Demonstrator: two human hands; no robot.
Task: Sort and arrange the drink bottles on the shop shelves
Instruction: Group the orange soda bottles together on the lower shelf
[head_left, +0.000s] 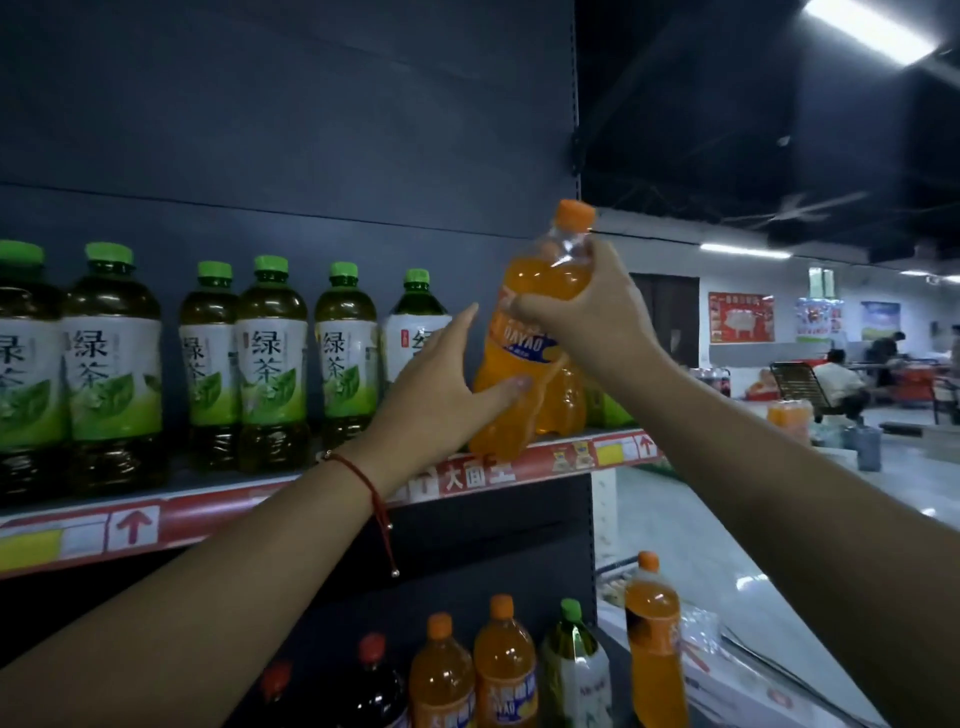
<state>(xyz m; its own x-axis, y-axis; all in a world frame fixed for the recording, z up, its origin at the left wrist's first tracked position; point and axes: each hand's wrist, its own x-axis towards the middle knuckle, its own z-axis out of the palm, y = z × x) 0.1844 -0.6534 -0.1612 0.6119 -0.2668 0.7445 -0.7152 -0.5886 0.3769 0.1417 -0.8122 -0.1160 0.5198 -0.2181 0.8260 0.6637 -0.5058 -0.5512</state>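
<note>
My right hand (587, 317) grips the shoulder of one orange plastic soda bottle (530, 338) at the right end of the red-edged upper shelf (260, 506). My left hand (441, 395), fingers straight, touches its lower side. Six green-capped tea bottles (272, 364) stand to its left; below, three orange bottles (501, 670).

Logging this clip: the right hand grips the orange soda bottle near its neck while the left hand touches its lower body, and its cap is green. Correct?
Not quite. The head view shows the orange soda bottle has an orange cap, not green. The right hand gripping near the neck and left hand touching the lower body are right.
</note>
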